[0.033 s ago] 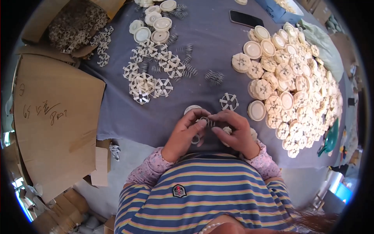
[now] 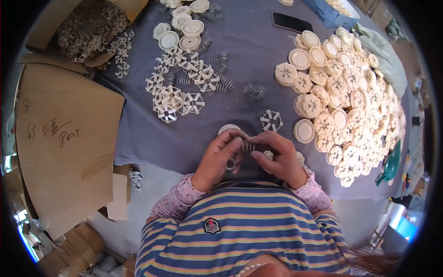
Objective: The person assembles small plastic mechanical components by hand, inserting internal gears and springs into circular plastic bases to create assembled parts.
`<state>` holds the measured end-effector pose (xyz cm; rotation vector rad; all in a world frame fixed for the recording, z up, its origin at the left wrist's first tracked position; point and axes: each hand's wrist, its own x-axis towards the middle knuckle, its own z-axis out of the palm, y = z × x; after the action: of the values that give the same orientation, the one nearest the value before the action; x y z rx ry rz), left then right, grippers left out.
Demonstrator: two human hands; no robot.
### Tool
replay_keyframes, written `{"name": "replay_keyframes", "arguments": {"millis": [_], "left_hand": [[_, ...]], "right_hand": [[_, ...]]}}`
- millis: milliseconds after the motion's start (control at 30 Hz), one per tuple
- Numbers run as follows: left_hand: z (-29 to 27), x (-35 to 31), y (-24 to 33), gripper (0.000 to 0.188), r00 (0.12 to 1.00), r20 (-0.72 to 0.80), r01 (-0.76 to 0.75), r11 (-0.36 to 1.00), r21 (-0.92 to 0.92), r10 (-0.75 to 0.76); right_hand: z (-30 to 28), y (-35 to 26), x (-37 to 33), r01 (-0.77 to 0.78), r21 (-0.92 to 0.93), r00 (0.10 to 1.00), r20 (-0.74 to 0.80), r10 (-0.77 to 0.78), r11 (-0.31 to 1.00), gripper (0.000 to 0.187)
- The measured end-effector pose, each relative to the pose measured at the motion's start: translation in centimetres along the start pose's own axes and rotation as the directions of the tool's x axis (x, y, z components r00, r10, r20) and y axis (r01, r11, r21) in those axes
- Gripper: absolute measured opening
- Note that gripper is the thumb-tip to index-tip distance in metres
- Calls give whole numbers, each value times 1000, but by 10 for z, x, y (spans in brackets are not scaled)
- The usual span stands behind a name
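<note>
Close in front of my body, my left hand [image 2: 218, 159] is closed, thumb and fingers pinching the end of a small metal coil spring [image 2: 249, 146]. My right hand [image 2: 278, 157] meets it from the other side, its fingertips on the spring's upper edge and its thumb just below. A ring-shaped coil end [image 2: 230, 164] shows under my left fingers; whether it is a second spring I cannot tell. Behind my left fingers lies a round cream cap [image 2: 228, 128], partly covered. One spoked white plastic ring [image 2: 271, 120] rests beyond my right hand. Cream pieces beneath my right hand are mostly hidden.
At right spreads a large heap of round cream assemblies [image 2: 341, 92]. Loose spoked rings [image 2: 170, 98], springs [image 2: 254, 91] and cream caps [image 2: 191, 28] lie at the far left-centre. A phone [image 2: 292, 21] lies at the back. Cardboard boxes [image 2: 69, 138] stand left.
My left thumb has shifted slightly, and more of the spring's coils show between my hands. The arms and the things on the cloth stay where they were.
</note>
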<state>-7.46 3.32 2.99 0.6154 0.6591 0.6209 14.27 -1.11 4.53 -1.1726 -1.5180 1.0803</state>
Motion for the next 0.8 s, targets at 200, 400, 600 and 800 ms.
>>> {"name": "replay_keyframes", "arguments": {"millis": [200, 400, 600, 800], "left_hand": [[-8, -2, 8, 22, 995, -53, 80, 992, -101, -86], [-15, -3, 5, 34, 948, -71, -234, 833, 501, 309], [-31, 5, 10, 38, 862, -28, -131, 277, 952, 506], [-30, 7, 17, 45, 872, 13, -170, 279, 945, 489]], "right_hand": [[2, -1, 2, 158, -176, 984, -58, -171, 972, 40], [-9, -1, 9, 155, -298, 988, 37, -151, 942, 47], [-47, 11, 15, -104, -664, 994, -99, 50, 741, 61], [-52, 13, 19, -142, -636, 989, -56, 138, 759, 73]]}}
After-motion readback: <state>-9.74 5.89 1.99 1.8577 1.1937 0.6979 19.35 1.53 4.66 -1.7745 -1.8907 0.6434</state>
